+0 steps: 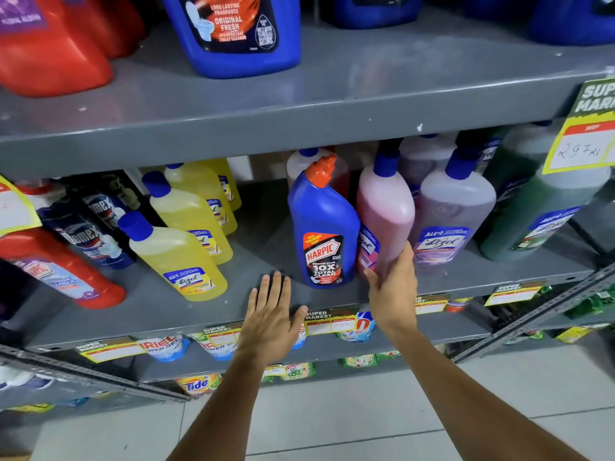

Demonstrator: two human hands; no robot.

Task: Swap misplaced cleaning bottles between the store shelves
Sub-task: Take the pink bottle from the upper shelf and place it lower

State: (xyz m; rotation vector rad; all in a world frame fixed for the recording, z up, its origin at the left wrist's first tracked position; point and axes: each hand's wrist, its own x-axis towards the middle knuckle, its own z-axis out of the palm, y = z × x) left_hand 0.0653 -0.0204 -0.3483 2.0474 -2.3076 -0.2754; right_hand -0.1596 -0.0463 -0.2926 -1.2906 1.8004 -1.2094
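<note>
A grey metal store shelf (206, 314) ran across the view above a pale tiled floor, stocked with yellow bottles (179, 257) on the left, and purple and green ones to the right, while a higher shelf (332, 104) carried big blue and red jugs. In the middle of the lower shelf stood a blue toilet-cleaner bottle (322, 227) with an orange cap, upright and apparently out of place among the floor cleaners. Just beside it on its right, touching or nearly so, a pink bottle (386, 214) with a blue cap leaned slightly. The right hand (392, 294) gripped that pink bottle low on its body, thumb at the left and fingers wrapped round the right side. The left hand (269, 317) hung flat and empty, fingers spread, over the shelf's front edge just left of the blue bottle, touching nothing that could be seen. The step in hand looked like settling or shifting the pink bottle next to the misplaced blue one. To do it well, the grip would have been better kept firm and low, the bottle moved upright so it did not knock its neighbours, and the free hand used to steady or take the blue bottle by its waist, clear of the overhanging shelf above.
</note>
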